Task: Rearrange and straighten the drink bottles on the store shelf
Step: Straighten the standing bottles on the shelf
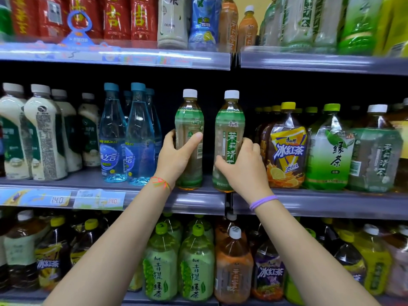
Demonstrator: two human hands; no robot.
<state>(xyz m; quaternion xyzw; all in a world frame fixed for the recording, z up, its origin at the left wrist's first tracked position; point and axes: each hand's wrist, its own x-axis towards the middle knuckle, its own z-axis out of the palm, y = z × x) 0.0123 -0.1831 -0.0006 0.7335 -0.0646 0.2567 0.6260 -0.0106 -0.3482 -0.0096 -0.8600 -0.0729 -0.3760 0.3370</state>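
The left hand [176,157] grasps a white-capped, green-labelled tea bottle [189,138] upright on the grey middle shelf [198,199]. At its three o'clock, the right hand [245,168] grasps a matching second tea bottle [229,138], just beside it.

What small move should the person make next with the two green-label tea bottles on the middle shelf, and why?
Probably turn the left bottle so its front faces out. The left hand grips it with its barcode side showing, while the right bottle, gripped by the right hand, already shows its front label.
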